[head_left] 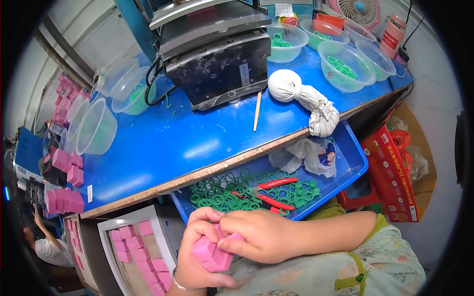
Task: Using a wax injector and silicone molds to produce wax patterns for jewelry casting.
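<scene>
Here both hands close on a small pink block (213, 252), held low before the blue worktop (163, 148): the left hand (197, 256) cups it beneath, the right hand (259, 234) pinches its top. It looks light, rigid, safest gripped by its flat sides.

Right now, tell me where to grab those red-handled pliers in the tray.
Take the red-handled pliers by the two red handles, coming from above on the right: they splay open toward that side atop the green rings, while the dark jaw end at the left lies among them.
</scene>
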Available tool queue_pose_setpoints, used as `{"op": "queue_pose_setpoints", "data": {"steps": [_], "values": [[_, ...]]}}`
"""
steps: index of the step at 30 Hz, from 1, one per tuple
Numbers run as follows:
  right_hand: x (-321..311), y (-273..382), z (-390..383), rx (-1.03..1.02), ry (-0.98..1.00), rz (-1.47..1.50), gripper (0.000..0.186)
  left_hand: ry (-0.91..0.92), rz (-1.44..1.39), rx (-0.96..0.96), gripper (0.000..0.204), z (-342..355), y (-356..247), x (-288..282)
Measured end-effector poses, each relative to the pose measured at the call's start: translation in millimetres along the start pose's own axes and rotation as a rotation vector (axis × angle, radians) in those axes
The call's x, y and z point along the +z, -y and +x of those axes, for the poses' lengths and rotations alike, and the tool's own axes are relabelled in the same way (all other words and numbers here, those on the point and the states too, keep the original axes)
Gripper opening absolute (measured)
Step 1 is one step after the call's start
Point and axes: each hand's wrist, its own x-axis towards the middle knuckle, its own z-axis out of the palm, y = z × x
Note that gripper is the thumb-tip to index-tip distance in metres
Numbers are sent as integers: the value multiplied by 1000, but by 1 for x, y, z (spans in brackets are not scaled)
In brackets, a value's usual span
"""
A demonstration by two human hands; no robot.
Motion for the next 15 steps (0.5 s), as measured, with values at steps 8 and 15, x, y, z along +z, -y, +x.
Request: {"op": "queue_pose_setpoints", "data": {"steps": [8, 15], "values": [[-4, -2, 6, -105, -35, 295, 31, -257, -350, -98, 37, 1, 0, 17], [-4, 1, -2, 194, -106, 843, 25, -275, -762, -128, 27, 11, 11, 20]]}}
